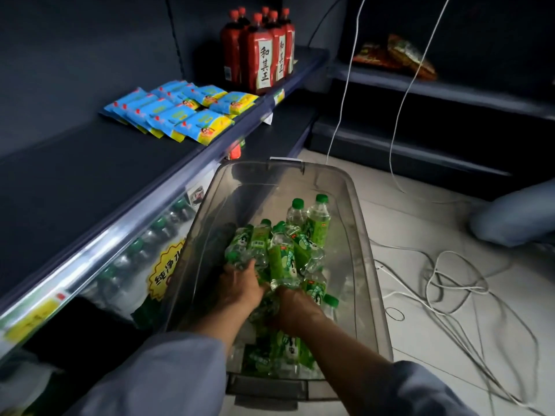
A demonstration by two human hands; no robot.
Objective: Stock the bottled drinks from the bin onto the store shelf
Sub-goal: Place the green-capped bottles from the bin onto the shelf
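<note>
Left of the clear bin (357, 223), I see the dark shelf (90, 175) carrying blue-yellow snack packets (180, 114) and seven red-capped bottles (261, 52). Inside the bin, my left hand (240, 285) and right hand (295, 307) each grip green-label bottles (316, 223) from the heap. White cables (450, 280) lie right of it.

Snack packets (180, 114) and red bottles (261, 52) crowd the shelf (90, 181); its near part lies bare

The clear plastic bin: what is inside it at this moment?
The bin holds many green-labelled bottles, piled loosely. Both hands reach in: the left hand and the right hand each grip bottles. The bin's bottom layer is covered by the pile.
</note>
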